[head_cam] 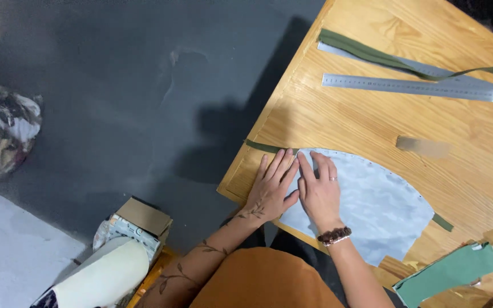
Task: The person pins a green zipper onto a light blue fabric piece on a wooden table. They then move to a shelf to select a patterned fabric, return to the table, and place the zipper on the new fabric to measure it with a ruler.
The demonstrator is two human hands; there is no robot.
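The pale blue fabric piece (372, 208), curved along its upper edge, lay flat at the near edge of the wooden tabletop (343, 122), with a dark green strip (263, 146) running under its curved edge and showing at both ends. The left hand (270, 191) and the right hand (319, 194) pressed side by side on the fabric's left corner, fingers (281, 165) stretched flat and gripping nothing. Farther back lay a steel ruler (412, 86) beside a long green band (383, 57). Green fabric pieces (449, 274) rested at the right.
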